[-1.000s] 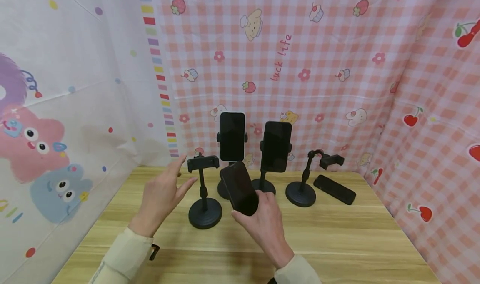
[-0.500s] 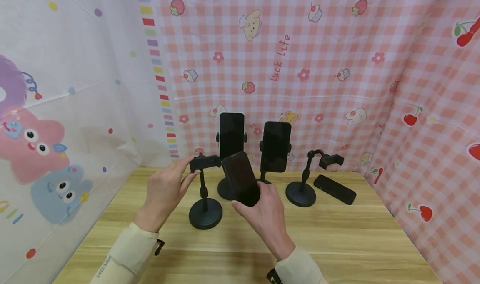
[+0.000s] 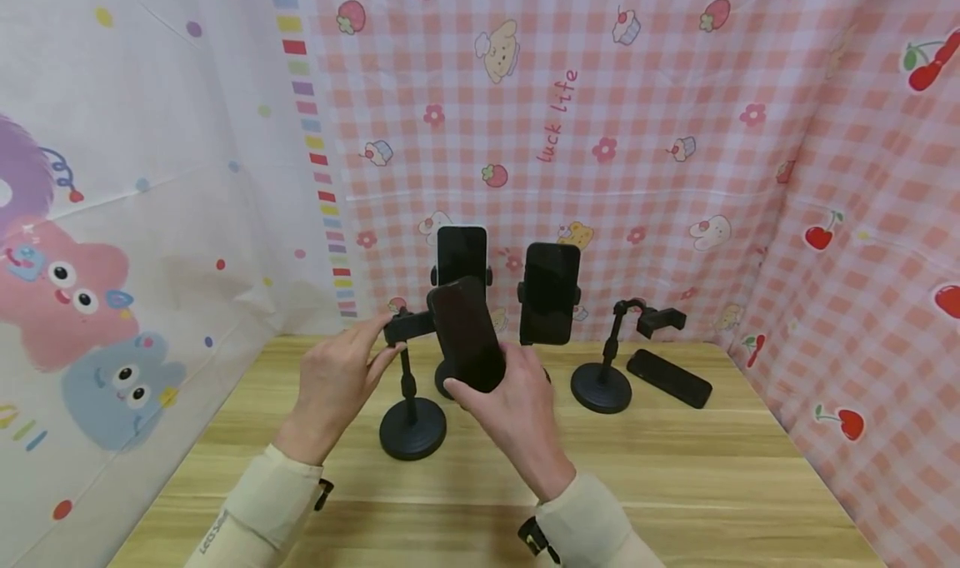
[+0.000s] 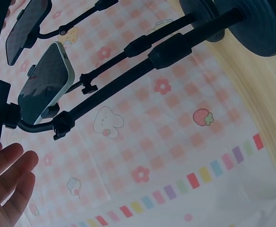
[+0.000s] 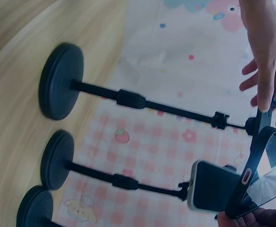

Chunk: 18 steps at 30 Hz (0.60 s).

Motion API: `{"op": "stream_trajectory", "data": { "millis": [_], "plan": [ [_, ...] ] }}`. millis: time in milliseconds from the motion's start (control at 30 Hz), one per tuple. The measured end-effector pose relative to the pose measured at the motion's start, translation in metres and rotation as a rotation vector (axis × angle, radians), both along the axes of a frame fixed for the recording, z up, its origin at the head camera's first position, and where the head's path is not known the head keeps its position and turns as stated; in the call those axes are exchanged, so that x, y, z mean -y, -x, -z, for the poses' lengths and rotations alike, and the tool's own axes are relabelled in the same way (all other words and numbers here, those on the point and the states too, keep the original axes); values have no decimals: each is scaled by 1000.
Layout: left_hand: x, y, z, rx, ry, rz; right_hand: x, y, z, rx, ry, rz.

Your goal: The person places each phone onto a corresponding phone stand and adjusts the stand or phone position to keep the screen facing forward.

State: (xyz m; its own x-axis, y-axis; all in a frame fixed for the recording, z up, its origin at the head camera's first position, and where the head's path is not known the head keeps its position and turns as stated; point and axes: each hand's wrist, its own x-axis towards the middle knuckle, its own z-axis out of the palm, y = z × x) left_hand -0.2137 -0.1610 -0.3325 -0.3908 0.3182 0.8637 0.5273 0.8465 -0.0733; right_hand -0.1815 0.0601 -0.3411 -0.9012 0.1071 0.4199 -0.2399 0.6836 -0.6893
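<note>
My left hand (image 3: 333,389) pinches the left end of the clamp (image 3: 407,327) on the nearest black phone stand (image 3: 412,428), thumb below and index finger on top. In the left wrist view its other fingers (image 4: 16,184) spread away from the clamp. A black smartphone (image 3: 468,335) is gripped at its lower end by my right hand (image 3: 517,414). It tilts to the left and overlaps the clamp's right end in the head view. From the right wrist, the phone (image 5: 249,175) shows edge-on, close alongside the clamp.
Behind stand two more phone stands, one bearing a white-edged phone (image 3: 461,256), the other a black phone (image 3: 551,293). Farther right is a stand (image 3: 602,387) with nothing in its clamp. Beside it a black phone (image 3: 670,378) lies on the wooden table (image 3: 675,485). Patterned cloths hang around.
My left hand has moved right and closed its thumb and finger on the stand's clamp. The right hand has raised the phone and brought it left, up against the clamp in view.
</note>
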Motion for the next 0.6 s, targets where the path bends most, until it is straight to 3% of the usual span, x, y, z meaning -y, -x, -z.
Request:
{"op": "stream_trajectory", "data": {
  "millis": [600],
  "plan": [
    [3,0,-2,1,3,25,35,3,-8,-98,55,-102]
  ]
}}
